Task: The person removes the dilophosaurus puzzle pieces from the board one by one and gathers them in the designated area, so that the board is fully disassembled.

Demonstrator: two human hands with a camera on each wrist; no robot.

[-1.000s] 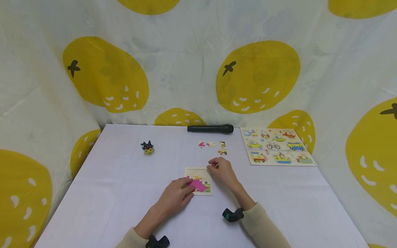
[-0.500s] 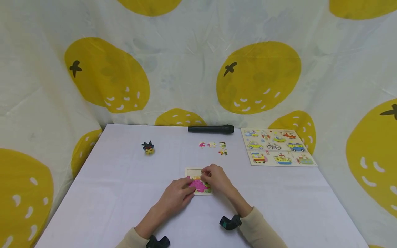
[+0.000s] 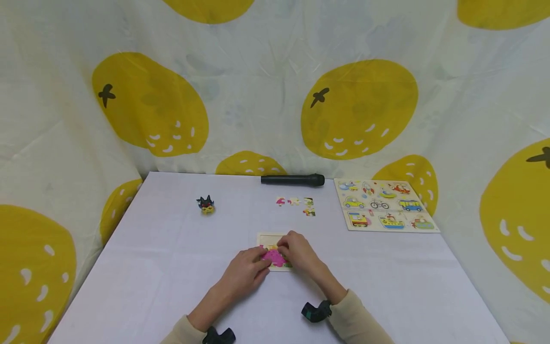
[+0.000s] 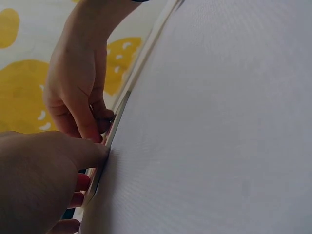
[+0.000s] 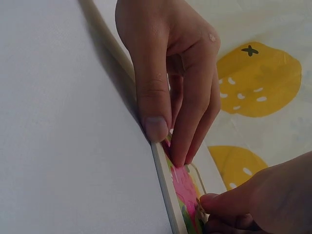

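The puzzle frame [image 3: 268, 234] is lying flat on the near-middle part of the tabletop [image 3: 172, 229], its pink picture [image 3: 275, 258] showing between the hands. A bare strip is running along the far side inside the rim.

Over the last second, the right hand [image 3: 299, 252] is the main thing changing: it is moving from the frame's far right corner to over the right part of the picture. During the latter half-second it is barely shifting. This is suggesting that the work is now centring on fitting a piece at that spot. Fitting is not confirmed, as the fingers are hiding the place.

The right grip is closing at the tips, thumb and finger meeting low at the picture's right part; whether a piece is sitting between them, I cannot tell. Its forearm is slanting in from the near right.

The left hand [image 5: 165, 63] is keeping its place, gripping the frame's left part: the thumb is pressing at the near edge and fingers are resting on the picture. Its forearm is slanting in from the near left.

Four loose pieces [image 3: 294, 201] are lying beyond the frame, towards the far right, unmoved. Farther out, a microphone [image 3: 292, 180] is lying at the far edge, a picture board [image 3: 374, 218] is lying far right, and a small toy [image 3: 206, 205] is standing far left.
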